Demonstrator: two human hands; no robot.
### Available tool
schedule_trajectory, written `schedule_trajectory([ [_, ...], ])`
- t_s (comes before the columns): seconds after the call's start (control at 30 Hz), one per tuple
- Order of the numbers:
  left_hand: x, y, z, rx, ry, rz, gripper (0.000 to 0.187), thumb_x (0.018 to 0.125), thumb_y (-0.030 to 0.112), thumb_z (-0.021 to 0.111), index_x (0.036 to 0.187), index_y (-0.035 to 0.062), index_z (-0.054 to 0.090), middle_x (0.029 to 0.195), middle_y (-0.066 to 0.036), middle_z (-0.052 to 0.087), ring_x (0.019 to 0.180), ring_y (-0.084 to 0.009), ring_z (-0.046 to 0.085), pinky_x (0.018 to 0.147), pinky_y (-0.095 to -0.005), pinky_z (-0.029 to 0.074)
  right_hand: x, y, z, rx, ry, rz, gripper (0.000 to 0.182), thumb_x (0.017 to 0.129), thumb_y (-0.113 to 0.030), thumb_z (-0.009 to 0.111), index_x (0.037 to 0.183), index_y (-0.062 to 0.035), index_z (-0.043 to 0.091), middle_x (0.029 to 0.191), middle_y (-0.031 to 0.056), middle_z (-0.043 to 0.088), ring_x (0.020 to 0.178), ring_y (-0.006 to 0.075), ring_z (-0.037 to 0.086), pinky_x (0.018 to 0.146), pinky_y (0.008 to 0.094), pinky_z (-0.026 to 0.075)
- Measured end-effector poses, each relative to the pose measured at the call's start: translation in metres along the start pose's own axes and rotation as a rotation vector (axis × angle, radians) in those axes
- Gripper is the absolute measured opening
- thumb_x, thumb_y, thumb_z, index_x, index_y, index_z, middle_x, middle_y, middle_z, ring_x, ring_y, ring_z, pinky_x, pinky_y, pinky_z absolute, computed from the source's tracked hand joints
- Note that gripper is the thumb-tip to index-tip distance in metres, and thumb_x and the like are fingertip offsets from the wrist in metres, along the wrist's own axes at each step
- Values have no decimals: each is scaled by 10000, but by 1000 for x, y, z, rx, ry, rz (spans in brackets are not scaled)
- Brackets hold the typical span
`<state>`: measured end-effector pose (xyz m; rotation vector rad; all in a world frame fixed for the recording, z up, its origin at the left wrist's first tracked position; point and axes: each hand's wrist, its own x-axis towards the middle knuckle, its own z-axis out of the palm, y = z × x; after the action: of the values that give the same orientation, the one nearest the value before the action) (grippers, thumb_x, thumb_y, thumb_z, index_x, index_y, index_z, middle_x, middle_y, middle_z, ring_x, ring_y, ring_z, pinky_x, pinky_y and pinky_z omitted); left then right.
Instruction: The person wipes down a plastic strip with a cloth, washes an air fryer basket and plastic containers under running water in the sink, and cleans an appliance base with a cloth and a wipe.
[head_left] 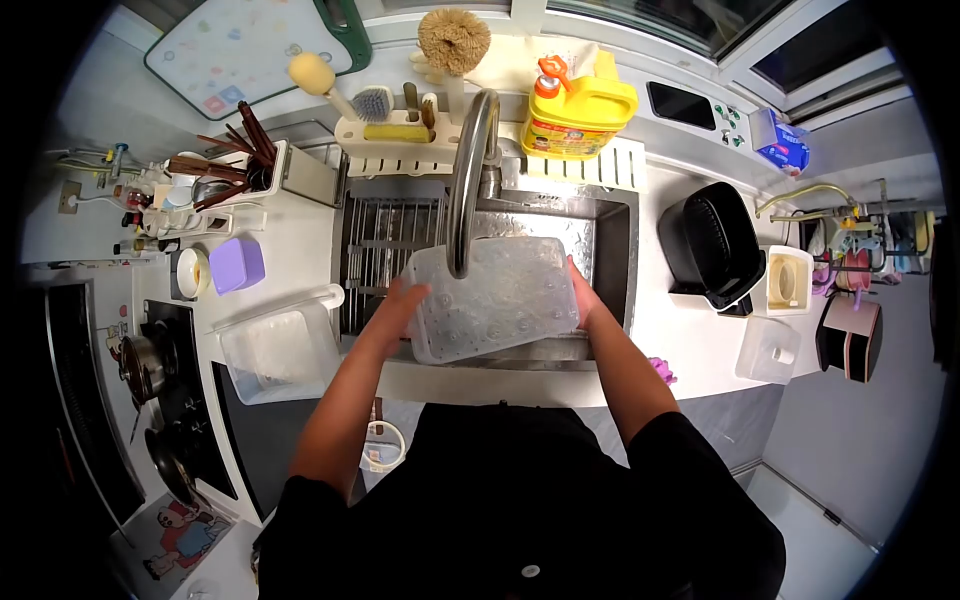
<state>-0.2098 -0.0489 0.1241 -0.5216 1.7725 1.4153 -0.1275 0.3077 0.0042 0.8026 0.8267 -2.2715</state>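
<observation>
Over the sink, both hands hold a clear, rectangular plastic container with a row of small round marks along its near side. My left hand is closed on its left edge, fingers partly behind it. On the opposite edge my right hand grips the side, most of its fingers hidden. The container is tilted slightly, its right end higher in the view. The curved metal faucet reaches over it, with the spout end overlapping its upper left part. A wire drying rack sits in the sink's left part.
A translucent box and a purple container stand left, near a utensil holder. Behind the sink are brushes in a caddy and a yellow jug. A black basket stands right. The stove lies far left.
</observation>
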Motion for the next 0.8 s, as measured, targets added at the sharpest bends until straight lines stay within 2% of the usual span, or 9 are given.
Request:
schedule_trajectory([
  [0.07,5,-13,-15,-63,-139,-33,710,924,451,609,1506,111,386,1407,-110,538,1267,-303,554,946,-528,501,-6,-9,27,162,-57,29,727,1035,-645,366,1502,-98,471,1445,117,564,1265,280,587,1040,457,500],
  [0.17,4,-32,-54,-136,-123,-57,801,889,571,638,1536,199,347,1508,-111,449,1296,-297,498,959,-525,436,7,-6,63,-64,93,-35,618,1049,-548,434,1461,-95,522,1360,119,617,1199,281,629,944,446,561],
  [0.27,-19,-21,-80,-123,16,-27,897,867,630,634,1569,168,323,1534,-105,432,1357,-291,445,992,-559,379,39,14,69,-150,119,-35,686,1036,-592,434,1482,-73,478,1412,150,566,1189,296,626,915,460,577],
  [0.37,-33,-12,-91,-165,54,27,1017,869,663,619,1621,111,214,1608,-105,359,1456,-304,344,1056,-558,342,58,25,78,-63,-113,4,651,1025,-566,477,1436,-65,525,1408,163,565,1195,319,617,931,505,560],
  [0.43,-57,12,-72,-96,165,-7,957,936,647,560,1629,103,188,1659,-100,285,1507,-302,278,1126,-539,313,48,21,84,62,105,85,598,1015,-523,507,1375,-51,578,1340,169,607,1171,348,620,937,538,545],
  [0.5,-17,-33,-83,-144,9,63,879,993,597,513,1633,104,167,1663,-112,264,1501,-272,287,1140,-524,322,34,13,74,-74,234,102,571,1010,-495,513,1366,-54,582,1313,179,611,1146,368,609,964,568,512],
  [0.63,-44,-23,-52,134,68,281,694,1002,480,576,1516,38,433,1452,-162,543,1298,-272,538,1089,-396,412,-16,-11,-10,-56,252,-97,514,1029,-438,515,1352,-45,590,1243,154,661,1042,337,658,892,527,565],
  [0.73,-48,-46,-43,117,52,422,555,972,321,661,1418,15,540,1291,-155,650,1164,-227,633,986,-353,489,-103,-52,26,33,160,-177,552,1072,-488,426,1377,-52,578,1277,152,666,1144,315,647,1004,493,525],
  [0.8,-47,-59,-44,227,10,418,506,966,285,680,1383,19,575,1246,-137,668,1108,-206,652,952,-328,502,-146,-70,56,-171,432,-379,534,1070,-454,475,1372,-26,579,1326,141,650,1171,277,639,1037,416,501],
])
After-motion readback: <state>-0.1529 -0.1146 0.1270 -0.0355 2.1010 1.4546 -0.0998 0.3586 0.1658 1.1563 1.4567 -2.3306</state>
